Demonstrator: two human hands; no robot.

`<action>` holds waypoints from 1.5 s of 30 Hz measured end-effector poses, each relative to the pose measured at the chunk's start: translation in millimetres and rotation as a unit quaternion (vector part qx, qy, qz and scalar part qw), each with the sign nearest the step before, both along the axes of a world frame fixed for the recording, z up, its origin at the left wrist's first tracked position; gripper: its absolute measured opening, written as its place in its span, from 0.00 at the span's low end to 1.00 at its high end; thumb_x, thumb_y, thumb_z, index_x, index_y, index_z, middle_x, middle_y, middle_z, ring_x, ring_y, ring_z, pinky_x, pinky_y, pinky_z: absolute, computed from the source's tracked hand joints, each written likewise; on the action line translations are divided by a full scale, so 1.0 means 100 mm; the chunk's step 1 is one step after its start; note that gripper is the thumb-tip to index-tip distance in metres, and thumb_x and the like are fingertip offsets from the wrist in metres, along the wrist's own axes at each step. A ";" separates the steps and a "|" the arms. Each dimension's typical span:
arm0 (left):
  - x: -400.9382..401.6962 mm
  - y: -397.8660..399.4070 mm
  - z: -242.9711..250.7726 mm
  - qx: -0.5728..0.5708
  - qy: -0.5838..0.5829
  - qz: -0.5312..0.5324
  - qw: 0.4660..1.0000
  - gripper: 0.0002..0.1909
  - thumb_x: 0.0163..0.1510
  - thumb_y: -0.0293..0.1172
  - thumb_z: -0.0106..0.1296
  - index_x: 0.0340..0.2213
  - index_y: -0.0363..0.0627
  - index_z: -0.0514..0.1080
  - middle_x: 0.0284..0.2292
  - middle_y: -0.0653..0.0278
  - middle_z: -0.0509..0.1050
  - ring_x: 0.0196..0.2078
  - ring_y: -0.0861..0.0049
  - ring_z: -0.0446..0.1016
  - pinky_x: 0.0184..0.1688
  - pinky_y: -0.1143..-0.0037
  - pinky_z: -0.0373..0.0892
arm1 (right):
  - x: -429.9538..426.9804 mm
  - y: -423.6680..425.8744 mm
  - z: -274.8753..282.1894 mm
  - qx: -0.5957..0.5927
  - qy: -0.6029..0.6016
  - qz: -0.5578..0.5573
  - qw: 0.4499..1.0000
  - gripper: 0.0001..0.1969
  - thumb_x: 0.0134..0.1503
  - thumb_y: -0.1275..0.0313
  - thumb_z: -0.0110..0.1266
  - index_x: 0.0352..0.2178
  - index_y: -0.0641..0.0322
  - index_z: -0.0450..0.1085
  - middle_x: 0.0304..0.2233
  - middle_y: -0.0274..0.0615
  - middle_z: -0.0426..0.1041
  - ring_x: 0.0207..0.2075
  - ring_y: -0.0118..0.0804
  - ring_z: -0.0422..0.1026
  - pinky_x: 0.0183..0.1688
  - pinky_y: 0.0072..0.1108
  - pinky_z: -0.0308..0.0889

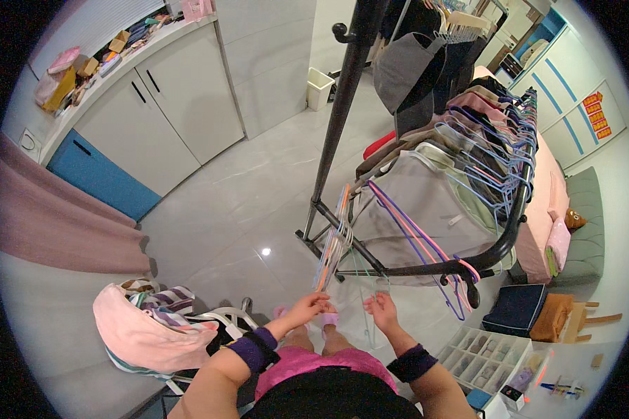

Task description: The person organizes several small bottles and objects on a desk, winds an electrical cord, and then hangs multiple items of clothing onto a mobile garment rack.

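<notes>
My left hand (317,305) is beside the lower ends of a bundle of thin coloured hangers (334,256) that hangs by the black clothes rack (443,268). Its fingers are curled; whether they grip anything is unclear. With its fingertips closed on a thin pale green hanger (366,314), my right hand (382,310) is just below the rack's near end. Purple and pink hangers (414,230) without clothes hang from the near rail, and a grey garment (422,201) hangs behind them among many clothes on coloured hangers.
At the left, a chair with a white frame (230,317) holds a pink cloth (147,335) and striped fabric. A white compartment organizer (485,356) stands at the lower right, near a dark blue storage box (514,310). The rack's black upright (340,115) rises ahead; a bed (542,230) lies beyond.
</notes>
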State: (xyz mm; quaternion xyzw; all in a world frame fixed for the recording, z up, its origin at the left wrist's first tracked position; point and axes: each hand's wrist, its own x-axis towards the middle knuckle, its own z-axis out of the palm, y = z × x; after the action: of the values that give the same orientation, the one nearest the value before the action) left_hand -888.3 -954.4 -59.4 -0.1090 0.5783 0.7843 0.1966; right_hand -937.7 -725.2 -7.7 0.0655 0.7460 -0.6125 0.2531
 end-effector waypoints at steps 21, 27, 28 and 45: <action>1.81 -1.64 0.75 -0.221 -0.049 0.621 0.750 0.11 0.49 0.26 0.42 0.36 0.40 0.65 0.28 0.64 0.70 0.27 0.82 0.67 0.30 0.82 0.65 | -0.13 -1.38 0.56 -0.085 0.091 0.432 0.893 0.06 0.42 0.81 0.49 0.26 0.65 0.64 0.24 0.35 0.68 0.24 0.26 0.66 0.28 0.15 0.61; 2.57 -2.17 1.48 -0.440 -0.087 0.722 0.527 0.11 0.46 0.24 0.45 0.35 0.40 0.66 0.29 0.65 0.68 0.28 0.80 0.65 0.32 0.82 0.63 | 0.23 -2.60 0.95 -0.126 0.039 0.482 0.866 0.07 0.44 0.77 0.52 0.28 0.64 0.64 0.19 0.29 0.64 0.22 0.18 0.61 0.26 0.11 0.57; 2.72 -2.32 1.53 -0.469 -0.081 0.726 0.496 0.11 0.45 0.24 0.46 0.34 0.41 0.66 0.29 0.64 0.68 0.29 0.78 0.65 0.33 0.80 0.63 | 0.28 -2.77 0.98 -0.127 0.043 0.492 0.860 0.07 0.45 0.77 0.52 0.28 0.63 0.65 0.17 0.28 0.64 0.21 0.17 0.61 0.25 0.11 0.56; 3.36 -2.87 1.66 -0.654 -0.064 0.622 0.427 0.07 0.39 0.28 0.53 0.24 0.45 0.66 0.27 0.65 0.65 0.32 0.71 0.63 0.34 0.74 0.61 | 1.08 -4.60 1.52 -0.213 0.068 0.524 0.822 0.07 0.49 0.74 0.48 0.31 0.65 0.66 0.13 0.24 0.57 0.16 0.16 0.55 0.19 0.10 0.51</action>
State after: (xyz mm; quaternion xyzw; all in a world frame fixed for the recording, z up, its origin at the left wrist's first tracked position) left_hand -552.6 -1241.2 106.8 -0.5847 0.6790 0.0720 -0.4381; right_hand -829.3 -1185.5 144.1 -0.4329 0.5341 -0.5337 0.4924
